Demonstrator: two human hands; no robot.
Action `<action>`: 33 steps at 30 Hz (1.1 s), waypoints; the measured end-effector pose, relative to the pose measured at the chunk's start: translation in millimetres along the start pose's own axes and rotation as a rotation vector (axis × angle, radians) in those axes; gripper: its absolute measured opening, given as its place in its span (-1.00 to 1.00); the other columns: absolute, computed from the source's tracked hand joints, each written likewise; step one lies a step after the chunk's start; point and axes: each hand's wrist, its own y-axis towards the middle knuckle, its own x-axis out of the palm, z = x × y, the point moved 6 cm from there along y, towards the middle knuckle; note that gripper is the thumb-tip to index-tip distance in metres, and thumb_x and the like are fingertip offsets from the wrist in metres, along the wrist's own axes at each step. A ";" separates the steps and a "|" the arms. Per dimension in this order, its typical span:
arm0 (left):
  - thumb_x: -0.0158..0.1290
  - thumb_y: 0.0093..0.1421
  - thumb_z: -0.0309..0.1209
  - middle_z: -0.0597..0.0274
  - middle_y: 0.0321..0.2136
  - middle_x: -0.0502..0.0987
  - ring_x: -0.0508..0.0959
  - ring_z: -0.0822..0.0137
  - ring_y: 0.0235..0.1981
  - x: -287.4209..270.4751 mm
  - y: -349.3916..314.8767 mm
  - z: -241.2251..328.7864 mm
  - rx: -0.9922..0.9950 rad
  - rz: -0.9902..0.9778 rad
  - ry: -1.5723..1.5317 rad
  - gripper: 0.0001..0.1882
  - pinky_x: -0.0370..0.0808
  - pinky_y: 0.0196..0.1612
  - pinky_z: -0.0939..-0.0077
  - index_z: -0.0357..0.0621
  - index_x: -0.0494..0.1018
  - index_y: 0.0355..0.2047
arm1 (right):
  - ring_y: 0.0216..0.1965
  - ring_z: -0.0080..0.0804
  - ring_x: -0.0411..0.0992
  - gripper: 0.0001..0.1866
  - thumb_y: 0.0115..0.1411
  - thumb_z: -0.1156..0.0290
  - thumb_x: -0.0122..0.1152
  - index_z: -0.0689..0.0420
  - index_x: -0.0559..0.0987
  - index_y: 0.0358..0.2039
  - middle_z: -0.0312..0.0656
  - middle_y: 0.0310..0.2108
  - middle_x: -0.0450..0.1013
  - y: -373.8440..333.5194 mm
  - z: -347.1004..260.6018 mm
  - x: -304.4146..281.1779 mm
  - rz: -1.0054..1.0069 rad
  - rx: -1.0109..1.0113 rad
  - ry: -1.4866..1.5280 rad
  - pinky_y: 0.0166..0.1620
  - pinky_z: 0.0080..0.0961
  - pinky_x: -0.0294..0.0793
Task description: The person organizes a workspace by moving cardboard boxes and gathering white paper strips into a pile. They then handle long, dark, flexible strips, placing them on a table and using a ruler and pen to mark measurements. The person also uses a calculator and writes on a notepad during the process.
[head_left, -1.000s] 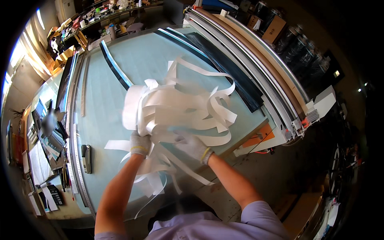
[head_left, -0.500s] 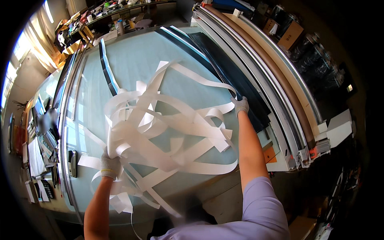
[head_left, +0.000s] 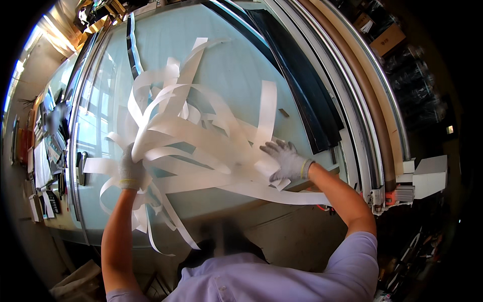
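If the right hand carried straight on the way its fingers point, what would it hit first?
The right hand would likely meet the loose white strips at its fingertips first; their height off the table is unclear.

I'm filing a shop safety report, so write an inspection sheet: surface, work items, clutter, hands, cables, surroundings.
Surface: pale blue-green tabletop, glossy at left.
Work items: tangled white strips, some ends extending past the near edge.
Clutter: long dark sheet at right; stapler-like tool at left.
Left hand: gloved, closed around bunched strips.
Right hand: gloved, fingers apart against strips; grip unclear.
Cables: short red cable or hose near the right corner.
Surroundings: brown roller and cardboard box at right; curtain at left.
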 end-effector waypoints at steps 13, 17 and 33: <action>0.05 0.02 -0.58 -0.01 -0.18 0.58 0.55 -0.16 -0.16 40.4 -70.1 5.9 0.033 -0.009 0.066 -0.57 0.48 -0.10 0.04 0.01 0.48 -0.05 | 0.37 0.25 -0.03 0.43 -0.29 -0.22 0.51 -0.11 -0.20 0.46 0.04 0.46 -0.35 -54.0 -55.2 89.6 0.288 0.668 0.190 0.16 0.06 0.31; 0.06 0.03 -0.56 0.00 -0.17 0.58 0.56 -0.14 -0.14 58.7 -97.2 5.0 0.045 -0.012 0.064 -0.57 0.50 -0.08 0.05 0.05 0.48 -0.05 | 0.38 0.10 0.02 0.43 -0.28 -0.19 0.51 -0.07 -0.22 0.46 0.08 0.45 -0.25 -52.3 -65.0 106.7 0.407 0.865 0.476 0.13 -0.17 0.41; 0.03 0.26 -0.44 0.28 -0.44 0.49 0.47 0.47 -0.50 145.7 -299.9 76.0 -0.182 -0.311 -0.591 -0.77 0.43 -0.45 0.66 -0.16 0.48 -0.08 | -0.20 -0.53 0.47 -0.76 0.26 0.38 0.25 0.18 0.56 -0.10 -0.28 -0.19 0.50 -88.1 -278.2 150.4 0.540 0.111 1.904 -0.13 -0.55 0.51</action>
